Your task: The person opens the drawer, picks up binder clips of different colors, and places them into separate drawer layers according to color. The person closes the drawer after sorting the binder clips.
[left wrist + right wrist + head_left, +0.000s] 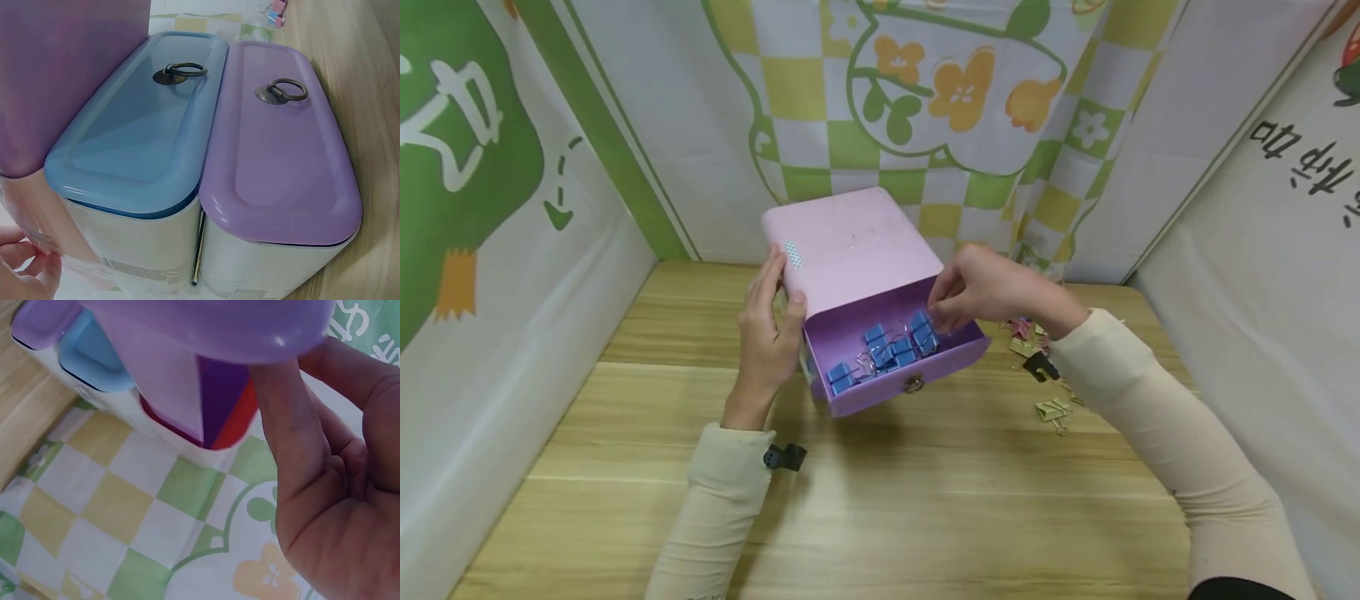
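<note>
A pink cabinet of small drawers (850,242) stands on the table with its top purple drawer (880,396) pulled out. Several blue binder clips (883,354) lie inside. My left hand (767,333) presses against the cabinet's left side with fairly straight fingers; its fingertips also show at the side in the left wrist view. My right hand (977,287) reaches into the drawer's right part, thumb and forefinger pinching at a blue binder clip (922,325). In the right wrist view, the drawer front (250,331) hides those fingertips.
Below the pulled-out drawer are a closed blue drawer (137,131) and a closed lilac drawer (281,156), each with a ring pull. Yellow binder clips (1051,410) and pink binder clips (1021,328) lie on the table at right, near the right sleeve. A patterned curtain (940,100) hangs behind.
</note>
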Demonstrator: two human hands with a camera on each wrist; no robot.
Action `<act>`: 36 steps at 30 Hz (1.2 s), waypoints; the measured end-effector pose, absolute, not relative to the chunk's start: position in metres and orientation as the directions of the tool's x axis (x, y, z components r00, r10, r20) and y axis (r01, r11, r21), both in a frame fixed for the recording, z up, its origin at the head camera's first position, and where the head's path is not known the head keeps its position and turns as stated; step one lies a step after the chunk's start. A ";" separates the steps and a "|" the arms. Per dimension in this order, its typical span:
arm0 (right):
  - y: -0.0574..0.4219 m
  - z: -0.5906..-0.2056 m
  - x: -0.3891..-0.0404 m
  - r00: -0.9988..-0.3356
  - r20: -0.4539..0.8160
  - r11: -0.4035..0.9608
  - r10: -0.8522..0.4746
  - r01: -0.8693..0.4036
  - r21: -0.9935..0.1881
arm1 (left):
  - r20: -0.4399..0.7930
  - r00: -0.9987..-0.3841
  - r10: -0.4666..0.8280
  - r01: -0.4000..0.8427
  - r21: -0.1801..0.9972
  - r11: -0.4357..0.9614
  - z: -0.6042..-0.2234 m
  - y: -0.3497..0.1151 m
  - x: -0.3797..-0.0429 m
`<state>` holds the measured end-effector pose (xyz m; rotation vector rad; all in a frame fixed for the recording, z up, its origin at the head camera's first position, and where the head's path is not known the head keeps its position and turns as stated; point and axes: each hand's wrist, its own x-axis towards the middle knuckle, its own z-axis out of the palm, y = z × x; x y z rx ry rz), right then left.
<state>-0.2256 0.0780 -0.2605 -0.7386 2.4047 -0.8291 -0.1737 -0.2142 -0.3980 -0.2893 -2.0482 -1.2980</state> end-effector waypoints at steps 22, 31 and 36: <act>0.111 -0.243 -0.229 -0.805 -0.275 0.704 -0.525 -0.230 -0.672 | 0.638 -0.750 -0.174 0.510 0.726 0.461 -0.399 -0.212 -0.174; 0.143 -0.240 -0.251 -0.867 -0.161 0.735 -0.471 -0.286 -0.614 | 0.652 -0.737 -0.178 0.520 0.715 0.467 -0.399 -0.214 -0.174; 0.166 -0.262 -0.271 -0.900 -0.163 0.801 -0.403 -0.261 -0.538 | 0.642 -0.746 -0.180 0.512 0.725 0.461 -0.400 -0.213 -0.173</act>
